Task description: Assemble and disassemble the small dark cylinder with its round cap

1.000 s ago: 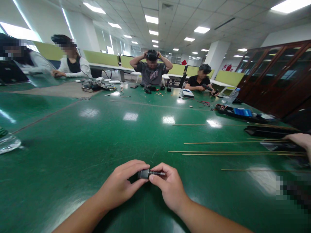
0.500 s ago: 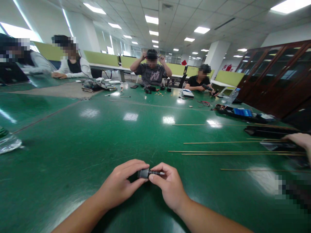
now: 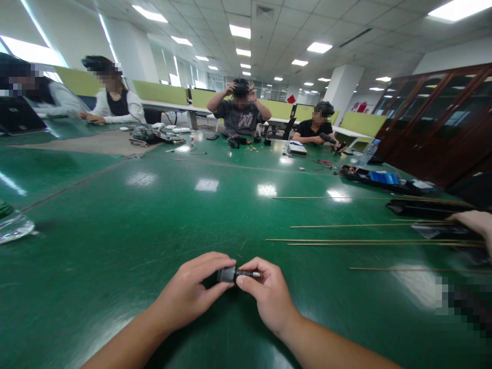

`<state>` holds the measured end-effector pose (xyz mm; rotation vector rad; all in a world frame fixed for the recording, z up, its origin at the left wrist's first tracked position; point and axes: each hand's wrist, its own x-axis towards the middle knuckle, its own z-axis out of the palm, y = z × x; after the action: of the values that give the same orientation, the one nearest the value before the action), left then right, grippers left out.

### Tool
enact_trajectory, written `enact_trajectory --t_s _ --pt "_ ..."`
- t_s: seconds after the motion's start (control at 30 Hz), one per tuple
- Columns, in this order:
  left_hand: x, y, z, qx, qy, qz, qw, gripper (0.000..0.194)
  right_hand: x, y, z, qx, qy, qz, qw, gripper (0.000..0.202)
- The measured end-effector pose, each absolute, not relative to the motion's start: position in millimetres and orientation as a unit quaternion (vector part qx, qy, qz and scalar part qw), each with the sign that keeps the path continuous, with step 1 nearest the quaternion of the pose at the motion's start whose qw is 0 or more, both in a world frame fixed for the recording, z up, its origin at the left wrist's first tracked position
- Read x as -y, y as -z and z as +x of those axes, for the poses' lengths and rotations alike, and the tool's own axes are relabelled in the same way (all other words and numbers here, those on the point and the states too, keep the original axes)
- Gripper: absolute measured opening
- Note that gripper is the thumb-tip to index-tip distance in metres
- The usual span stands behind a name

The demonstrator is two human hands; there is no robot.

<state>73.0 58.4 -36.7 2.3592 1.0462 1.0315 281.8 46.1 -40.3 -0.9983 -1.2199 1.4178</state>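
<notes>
Between my hands, just above the green table, lies a small dark device with a thick grey-black body, a narrower ringed black shaft and a silver tip pointing right. My left hand is closed around the thick body, fingers over it and thumb below. With thumb and fingers, my right hand pinches the ringed shaft near the tip. Fingers hide part of both ends, and its exact kind is not clear.
Several thin brass-coloured rods lie at the right, beside another person's hand. A clear bottle is at the left edge. Farther off are a black tray with blue items, a white box and seated people.
My hands and the dark device stay practically in place; the right thumb has shifted very slightly. Across the table, a person's raised hands have moved a little at the head.
</notes>
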Motion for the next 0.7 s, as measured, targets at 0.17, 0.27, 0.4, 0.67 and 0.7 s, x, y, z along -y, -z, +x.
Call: enact_trajectory --t_s 0.17,0.27,0.4,0.67,0.7 --pt "-58.2 36.3 72.1 -0.374 -0.366 0.834 0.175 0.034 -46.0 39.5 281.8 0.497 -0.591 -0.406 0.490 0.009" --pt "-58.4 36.1 71.9 -0.372 -0.367 0.835 0.173 0.034 -47.2 40.9 282.0 0.499 -0.590 -0.404 0.490 0.008" --pt "-59.2 37.3 71.3 -0.369 -0.364 0.838 0.170 0.034 -47.3 42.6 282.2 0.498 -0.588 -0.405 0.492 0.008" --pt "-59.0 38.0 70.3 -0.366 -0.365 0.838 0.173 0.034 -46.5 42.9 281.8 0.499 -0.586 -0.404 0.494 0.008" --pt "-59.0 37.9 70.4 -0.366 -0.367 0.838 0.171 0.034 -46.8 42.8 281.6 0.500 -0.585 -0.405 0.494 0.008"
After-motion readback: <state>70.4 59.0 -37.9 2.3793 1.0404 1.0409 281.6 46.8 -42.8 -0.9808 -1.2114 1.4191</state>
